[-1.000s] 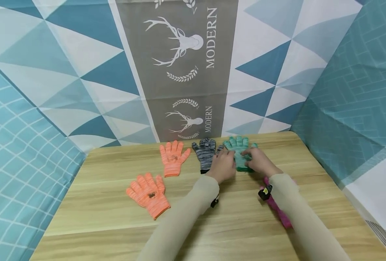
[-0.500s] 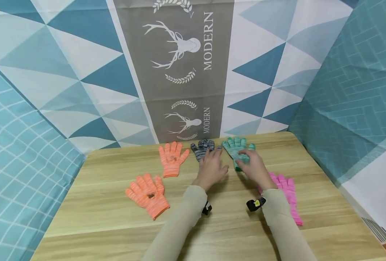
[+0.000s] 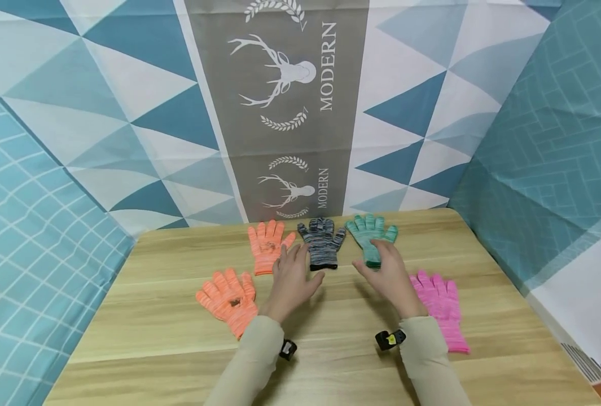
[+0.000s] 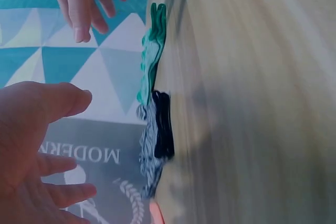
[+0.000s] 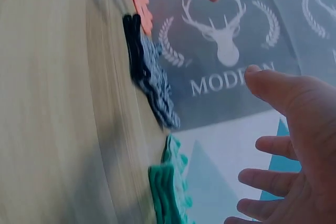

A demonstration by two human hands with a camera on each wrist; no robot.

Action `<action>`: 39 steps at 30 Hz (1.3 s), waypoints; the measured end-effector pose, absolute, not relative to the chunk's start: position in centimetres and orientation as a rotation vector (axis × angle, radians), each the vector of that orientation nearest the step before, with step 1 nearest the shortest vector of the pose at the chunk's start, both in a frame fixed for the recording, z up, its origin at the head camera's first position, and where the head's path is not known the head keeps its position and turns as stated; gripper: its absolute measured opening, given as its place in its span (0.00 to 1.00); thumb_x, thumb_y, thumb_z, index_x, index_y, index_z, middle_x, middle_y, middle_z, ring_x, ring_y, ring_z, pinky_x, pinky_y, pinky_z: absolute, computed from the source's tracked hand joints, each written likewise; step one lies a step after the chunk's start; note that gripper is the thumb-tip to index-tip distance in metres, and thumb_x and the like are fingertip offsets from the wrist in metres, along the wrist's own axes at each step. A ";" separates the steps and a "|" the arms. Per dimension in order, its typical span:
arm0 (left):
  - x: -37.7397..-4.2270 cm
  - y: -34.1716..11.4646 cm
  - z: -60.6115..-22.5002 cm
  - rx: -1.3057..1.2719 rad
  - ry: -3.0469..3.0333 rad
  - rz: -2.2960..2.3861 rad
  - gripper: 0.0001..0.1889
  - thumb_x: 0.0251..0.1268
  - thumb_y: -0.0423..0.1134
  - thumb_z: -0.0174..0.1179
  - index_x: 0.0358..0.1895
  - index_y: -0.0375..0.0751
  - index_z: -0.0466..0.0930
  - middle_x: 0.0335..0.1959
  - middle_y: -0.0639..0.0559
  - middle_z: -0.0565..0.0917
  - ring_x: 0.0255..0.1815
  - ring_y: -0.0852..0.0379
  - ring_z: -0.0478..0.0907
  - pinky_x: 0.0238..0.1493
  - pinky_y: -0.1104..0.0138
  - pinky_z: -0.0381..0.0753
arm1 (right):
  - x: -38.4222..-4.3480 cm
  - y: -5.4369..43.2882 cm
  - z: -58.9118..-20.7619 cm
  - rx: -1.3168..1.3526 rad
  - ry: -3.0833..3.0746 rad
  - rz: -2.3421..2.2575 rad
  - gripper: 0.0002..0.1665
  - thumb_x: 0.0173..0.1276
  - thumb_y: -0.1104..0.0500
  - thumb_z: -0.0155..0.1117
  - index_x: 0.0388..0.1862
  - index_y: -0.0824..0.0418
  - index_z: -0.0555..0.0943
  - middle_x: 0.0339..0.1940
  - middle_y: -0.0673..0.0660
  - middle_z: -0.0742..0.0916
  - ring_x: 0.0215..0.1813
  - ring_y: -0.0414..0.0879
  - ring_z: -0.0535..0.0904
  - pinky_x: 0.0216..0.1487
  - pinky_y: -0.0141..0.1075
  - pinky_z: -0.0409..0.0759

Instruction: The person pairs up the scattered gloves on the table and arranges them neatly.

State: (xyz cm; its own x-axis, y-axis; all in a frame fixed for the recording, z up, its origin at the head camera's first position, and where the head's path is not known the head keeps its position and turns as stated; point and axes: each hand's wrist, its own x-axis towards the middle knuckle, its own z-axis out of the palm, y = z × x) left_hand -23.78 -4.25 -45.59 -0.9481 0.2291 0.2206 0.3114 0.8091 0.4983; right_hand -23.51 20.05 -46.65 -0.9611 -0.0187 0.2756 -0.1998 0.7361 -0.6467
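Left hand [image 3: 291, 285] and right hand [image 3: 389, 275] hover, fingers relaxed and apart, holding nothing; any pinch on the gray glove [image 3: 323, 243] suits its cuff [image 3: 323, 267] best.

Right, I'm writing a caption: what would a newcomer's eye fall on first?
Probably the two orange gloves on the left of the table and the pink glove on its right. Then the empty left hand and right hand near its middle. Behind, the large white deer head stands out on a grey panel.
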 end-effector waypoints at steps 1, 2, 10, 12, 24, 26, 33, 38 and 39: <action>-23.5 -4.6 -45.7 -0.416 -2.850 -0.819 0.41 0.68 0.55 0.66 0.78 0.40 0.64 0.76 0.34 0.67 0.81 0.25 0.48 0.73 0.30 0.56 | -23.4 19.8 -46.6 0.189 -2.688 1.035 0.45 0.71 0.45 0.70 0.76 0.69 0.67 0.75 0.74 0.70 0.76 0.70 0.64 0.72 0.65 0.67; -23.2 -5.0 -45.7 -0.408 -2.857 -0.815 0.41 0.68 0.55 0.66 0.78 0.40 0.63 0.77 0.34 0.67 0.82 0.25 0.47 0.73 0.30 0.55 | -23.4 19.5 -46.5 0.206 -2.687 1.031 0.45 0.70 0.46 0.71 0.76 0.69 0.67 0.75 0.74 0.70 0.76 0.71 0.64 0.72 0.65 0.67; -20.3 -9.3 -46.7 -0.337 -2.884 -0.828 0.46 0.66 0.58 0.68 0.80 0.40 0.59 0.80 0.33 0.62 0.82 0.25 0.44 0.73 0.25 0.46 | -23.6 16.4 -46.2 0.313 -2.747 1.052 0.50 0.69 0.46 0.72 0.79 0.68 0.61 0.77 0.74 0.67 0.79 0.72 0.59 0.75 0.66 0.62; -19.6 -11.1 -47.0 -0.278 -2.885 -0.819 0.47 0.65 0.58 0.68 0.81 0.39 0.59 0.80 0.33 0.62 0.82 0.25 0.43 0.73 0.25 0.45 | -23.9 15.6 -46.5 0.347 -2.758 1.062 0.50 0.69 0.45 0.71 0.79 0.68 0.61 0.77 0.73 0.68 0.78 0.71 0.61 0.74 0.65 0.64; -15.6 -19.3 -47.3 -0.079 -2.887 -0.836 0.46 0.66 0.57 0.68 0.79 0.34 0.59 0.78 0.27 0.60 0.79 0.16 0.41 0.66 0.21 0.45 | -25.8 11.6 -47.0 0.453 -2.854 1.130 0.46 0.73 0.47 0.69 0.81 0.63 0.62 0.79 0.67 0.69 0.79 0.63 0.65 0.73 0.57 0.71; -14.6 -20.7 -47.4 -0.042 -2.887 -0.832 0.47 0.66 0.57 0.68 0.78 0.33 0.59 0.77 0.26 0.61 0.78 0.15 0.42 0.64 0.20 0.46 | -26.2 10.6 -47.0 0.492 -2.871 1.145 0.45 0.74 0.48 0.67 0.81 0.62 0.61 0.79 0.66 0.68 0.79 0.63 0.65 0.73 0.57 0.71; -12.1 -23.3 -47.8 0.056 -2.868 -0.775 0.48 0.63 0.59 0.70 0.76 0.29 0.61 0.74 0.23 0.64 0.74 0.10 0.47 0.60 0.18 0.50 | -28.1 7.0 -46.9 0.684 -2.905 1.045 0.40 0.76 0.54 0.65 0.80 0.65 0.63 0.77 0.67 0.72 0.77 0.61 0.68 0.71 0.53 0.74; -11.3 -24.8 -47.8 0.112 -2.801 -0.801 0.46 0.63 0.57 0.70 0.74 0.30 0.62 0.72 0.25 0.67 0.72 0.08 0.47 0.60 0.18 0.50 | -29.8 4.6 -47.0 0.810 -2.929 0.888 0.34 0.78 0.56 0.62 0.77 0.68 0.67 0.74 0.66 0.76 0.76 0.59 0.70 0.70 0.50 0.76; -11.1 -25.1 -47.7 0.124 -2.792 -0.811 0.46 0.63 0.57 0.70 0.74 0.30 0.62 0.72 0.25 0.66 0.72 0.08 0.47 0.60 0.18 0.49 | -30.1 4.2 -47.1 0.818 -2.936 0.888 0.33 0.78 0.57 0.61 0.76 0.69 0.68 0.74 0.65 0.76 0.76 0.59 0.71 0.70 0.50 0.76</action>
State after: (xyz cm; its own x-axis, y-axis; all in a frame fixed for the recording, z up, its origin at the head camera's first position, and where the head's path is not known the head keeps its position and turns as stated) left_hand -11.10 -25.10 -47.75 -0.9698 -0.1442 0.1966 -0.0165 0.8433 0.5372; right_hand -30.06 4.16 -47.10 -0.8669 -0.4855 0.1133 -0.4668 0.7109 -0.5260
